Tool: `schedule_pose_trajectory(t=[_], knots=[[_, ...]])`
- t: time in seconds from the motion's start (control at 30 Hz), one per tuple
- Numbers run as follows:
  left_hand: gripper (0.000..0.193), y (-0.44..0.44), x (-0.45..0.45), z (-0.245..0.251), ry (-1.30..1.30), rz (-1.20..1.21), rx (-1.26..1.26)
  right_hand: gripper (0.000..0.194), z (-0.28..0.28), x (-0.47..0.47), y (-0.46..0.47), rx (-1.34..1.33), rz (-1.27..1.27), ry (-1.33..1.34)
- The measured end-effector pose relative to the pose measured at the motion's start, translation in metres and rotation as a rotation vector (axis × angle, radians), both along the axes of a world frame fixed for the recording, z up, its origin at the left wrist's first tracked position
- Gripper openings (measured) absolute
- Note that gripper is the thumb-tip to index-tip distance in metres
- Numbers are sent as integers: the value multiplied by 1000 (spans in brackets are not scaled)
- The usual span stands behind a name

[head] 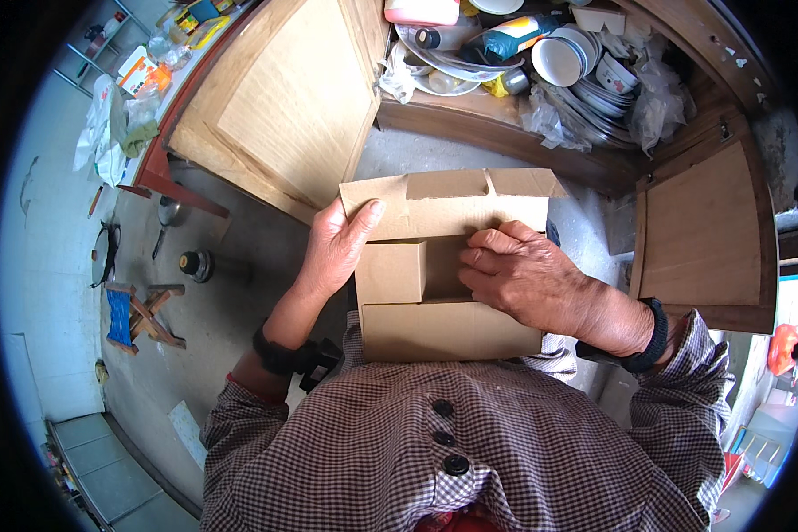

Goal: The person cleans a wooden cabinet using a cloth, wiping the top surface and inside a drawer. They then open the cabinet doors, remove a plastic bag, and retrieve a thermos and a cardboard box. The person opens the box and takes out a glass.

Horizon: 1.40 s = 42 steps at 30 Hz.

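A brown cardboard box (439, 332) lies against my lap, its top partly open. The long far flap (465, 207) stands raised, with a folded-over strip along its edge. My left hand (336, 243) grips this flap at its left corner, thumb on the face. A short left flap (390, 272) lies folded in over the opening, and a dark gap (447, 269) shows beside it. Over the right part of the opening, my right hand (529, 276) has its fingers curled against the box; whether they pinch anything is hidden.
Beyond the box is a wooden cabinet with stacked plates (595, 100), bowls (557, 61), bottles and plastic bags. Its left door (286, 100) and right door (705, 233) hang open. On the left are a cluttered table (173, 93), a folding stool (143, 316) and a pan (105, 254).
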<state>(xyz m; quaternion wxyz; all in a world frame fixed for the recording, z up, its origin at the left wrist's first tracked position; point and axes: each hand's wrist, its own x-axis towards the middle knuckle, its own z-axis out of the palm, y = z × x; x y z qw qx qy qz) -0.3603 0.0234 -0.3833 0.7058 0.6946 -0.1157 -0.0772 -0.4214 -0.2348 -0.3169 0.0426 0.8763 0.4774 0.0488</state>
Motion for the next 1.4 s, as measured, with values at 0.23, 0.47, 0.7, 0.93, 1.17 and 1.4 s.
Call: schedule_pose_trajectory(t=[0.23, 0.47, 0.7, 0.93, 1.17, 1.4], knots=[[25, 6, -4, -11, -56, -11, 63, 21, 9, -1, -9, 229, -23, 242], [26, -1, -7, -9, -64, -82, 186, 16, 10, -11, -25, 468, 28, 276], [19, -17, -9, 0, -152, -17, 137, 20, 16, -24, -46, 724, -26, 445], [21, -21, -12, 6, -211, -49, 208, 43, 4, -36, -47, 698, -273, 363], [22, -22, -16, 9, -210, -52, 186, 50, 13, -43, -52, 813, -433, 729], [22, -19, -16, 10, -152, -90, 146, 36, 2, -49, -55, 995, -290, 715]])
